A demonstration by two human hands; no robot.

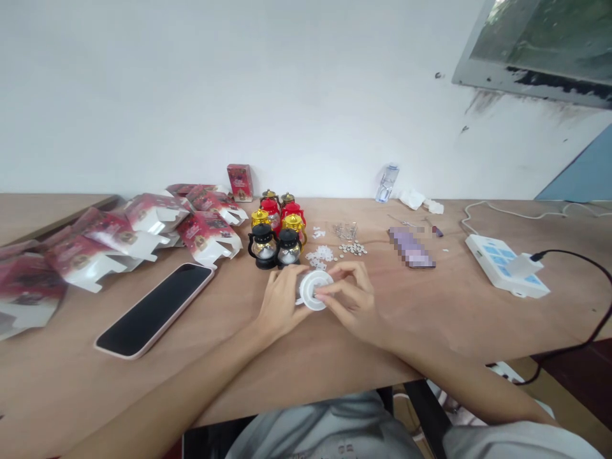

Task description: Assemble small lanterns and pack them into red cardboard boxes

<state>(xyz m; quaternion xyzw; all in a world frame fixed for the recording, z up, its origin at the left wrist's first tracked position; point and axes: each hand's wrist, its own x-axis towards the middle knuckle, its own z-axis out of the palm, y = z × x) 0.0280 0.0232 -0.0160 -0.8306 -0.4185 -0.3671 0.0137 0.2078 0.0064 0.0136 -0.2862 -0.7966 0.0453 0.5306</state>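
Left hand [282, 296] holds a white round thing [308, 290] just below the middle of the frame. It looks light, hard and a bit slippery, so hold its sides. Right hand [356, 303] touches its middle; I can't tell if it pinches anything.

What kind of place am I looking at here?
Likely a small workshop or packing bench: several red boxes with open flaps, a cluster of small lanterns, and little white parts heaped on the table.
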